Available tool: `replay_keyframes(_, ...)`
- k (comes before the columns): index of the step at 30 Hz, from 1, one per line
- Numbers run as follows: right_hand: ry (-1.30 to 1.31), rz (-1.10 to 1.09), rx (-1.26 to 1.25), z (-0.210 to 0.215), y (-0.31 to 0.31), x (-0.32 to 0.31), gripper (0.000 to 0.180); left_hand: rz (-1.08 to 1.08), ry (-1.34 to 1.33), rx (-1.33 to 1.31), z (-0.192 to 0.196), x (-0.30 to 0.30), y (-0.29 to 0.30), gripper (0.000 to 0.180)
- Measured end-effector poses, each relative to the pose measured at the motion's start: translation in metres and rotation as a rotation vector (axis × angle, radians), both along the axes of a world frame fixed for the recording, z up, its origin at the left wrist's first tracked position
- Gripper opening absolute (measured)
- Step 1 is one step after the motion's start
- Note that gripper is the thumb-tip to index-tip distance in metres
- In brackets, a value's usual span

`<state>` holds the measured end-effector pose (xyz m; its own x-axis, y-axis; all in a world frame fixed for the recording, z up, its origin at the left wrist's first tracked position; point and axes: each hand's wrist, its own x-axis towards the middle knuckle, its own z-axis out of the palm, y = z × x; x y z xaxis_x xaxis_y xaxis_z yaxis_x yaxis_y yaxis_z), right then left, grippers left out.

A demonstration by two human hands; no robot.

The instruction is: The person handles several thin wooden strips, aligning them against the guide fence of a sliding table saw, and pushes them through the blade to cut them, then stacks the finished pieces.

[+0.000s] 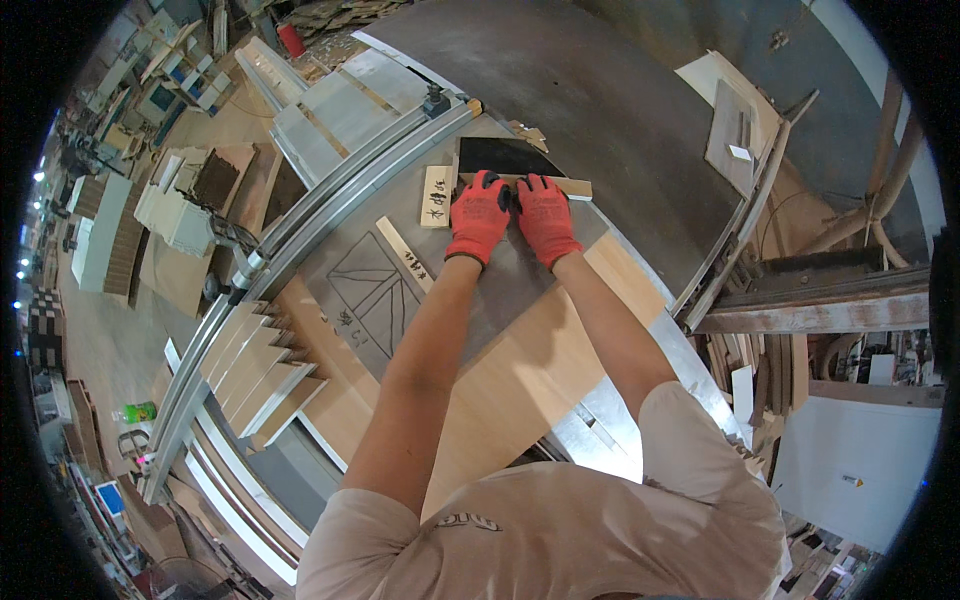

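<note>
While arms stretch forward, both hands (512, 215) press a wooden strip (560, 184).

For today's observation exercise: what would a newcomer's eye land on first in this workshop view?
First, the two bright red gloves: the left hand and right hand lie side by side, pressed flat on a narrow wooden strip at the far end of the grey panel. Just beyond the strip lies a black board. Left of the hands, pencilled lines cross the panel beside the long metal rails.
</note>
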<state>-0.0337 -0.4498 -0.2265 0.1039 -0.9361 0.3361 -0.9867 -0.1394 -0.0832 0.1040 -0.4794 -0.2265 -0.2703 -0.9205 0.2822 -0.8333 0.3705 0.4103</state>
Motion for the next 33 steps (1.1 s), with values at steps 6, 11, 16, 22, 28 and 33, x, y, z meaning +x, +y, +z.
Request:
replay_keyframes(6, 0.12, 0.009, 0.059, 0.0, -0.016, 0.001, 0.026, 0.007, 0.128, -0.031, 0.01, 0.016, -0.008, 0.032)
replay_keyframes(11, 0.238, 0.005, 0.094, 0.001, -0.018, 0.008, 0.027, 0.24, 0.383, -0.318, 0.031, 0.136, -0.056, 0.035)
replay_keyframes(16, 0.247, -0.013, 0.097, -0.006, -0.027, 0.009, 0.025, 0.575, -0.28, 0.016, 0.02, 0.246, -0.1, 0.065)
replay_keyframes(22, 0.252, -0.031, 0.138, -0.008, -0.032, 0.013, 0.024, 0.541, -0.361, -0.049, -0.011, 0.256, -0.102, 0.062)
replay_keyframes(28, 0.275, -0.06, 0.171, -0.001, -0.033, 0.018, 0.022, 0.554, -0.387, 0.047, 0.001, 0.254, -0.105, 0.061)
replay_keyframes(33, 0.371, -0.059, 0.136, -0.001, -0.03, 0.018, 0.021, 0.531, -0.376, 0.064, 0.005, 0.249, -0.099, 0.06)
